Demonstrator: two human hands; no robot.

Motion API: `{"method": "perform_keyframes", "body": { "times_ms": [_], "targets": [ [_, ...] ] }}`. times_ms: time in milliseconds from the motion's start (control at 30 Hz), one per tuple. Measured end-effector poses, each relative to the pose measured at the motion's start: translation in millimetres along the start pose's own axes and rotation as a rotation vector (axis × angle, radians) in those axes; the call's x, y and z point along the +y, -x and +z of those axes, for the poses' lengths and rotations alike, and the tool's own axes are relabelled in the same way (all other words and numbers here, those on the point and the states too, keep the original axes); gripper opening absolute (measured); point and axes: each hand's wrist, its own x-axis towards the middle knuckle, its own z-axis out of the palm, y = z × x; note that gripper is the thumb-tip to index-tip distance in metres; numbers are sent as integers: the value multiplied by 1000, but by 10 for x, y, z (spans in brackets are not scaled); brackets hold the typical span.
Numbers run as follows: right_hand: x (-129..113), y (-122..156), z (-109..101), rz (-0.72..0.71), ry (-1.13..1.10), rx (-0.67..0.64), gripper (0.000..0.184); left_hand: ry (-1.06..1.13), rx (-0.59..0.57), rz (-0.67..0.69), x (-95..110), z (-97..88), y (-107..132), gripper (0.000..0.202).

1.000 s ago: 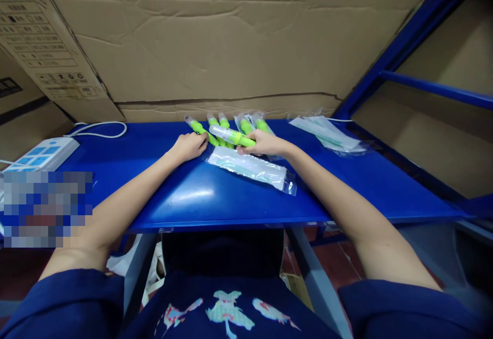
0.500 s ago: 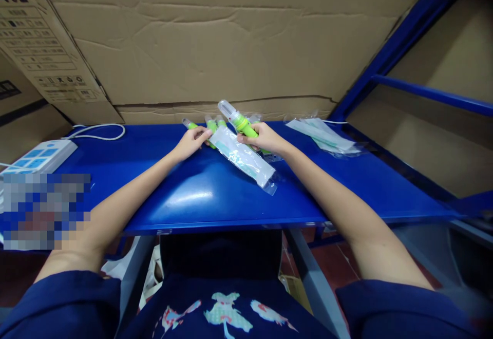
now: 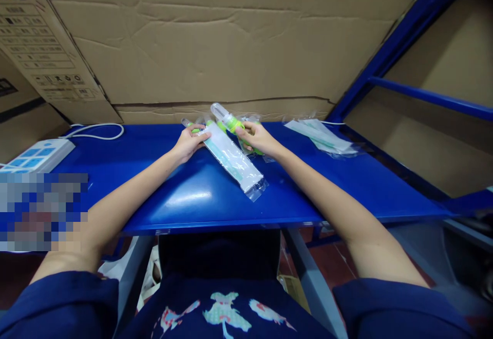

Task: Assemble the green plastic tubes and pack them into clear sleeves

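Observation:
My left hand is closed on the upper end of a clear plastic packet with a white and pale green insert. The packet slants down to the right above the blue table. In my right hand is a bright green tube with a clear rounded cap, its capped end pointing up and left. The fingers wrap round its green body, just beyond the packet's upper edge. Behind my left hand lies a similar green tube, and more green parts show behind the packet, partly hidden.
Two or more flat clear packets lie on the blue table to the right. A white power strip with a looped cable is at the left. Cardboard walls the back, and a blue metal frame rises on the right.
The packet has shifted a little left and turned steeper, with my left hand now on its top end. My right hand has moved the green tube slightly left and down.

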Motion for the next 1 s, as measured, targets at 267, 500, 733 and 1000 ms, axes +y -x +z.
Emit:
{"method": "perform_keyframes", "body": {
  "times_ms": [267, 500, 733, 1000],
  "targets": [
    [77, -34, -56, 38, -126, 6, 72, -53, -17, -63, 24, -5, 29, 39],
    [45, -43, -2, 123, -328, 59, 48, -111, -114, -101, 6, -7, 46, 53],
    [30, -25, 37, 77, -418, 97, 47, -168, -228, -100, 24, -13, 88, 78],
    [-58, -34, 10, -14, -496, 268, 46, -220, -312, -113, -3, -3, 97, 75]
  ]
}}
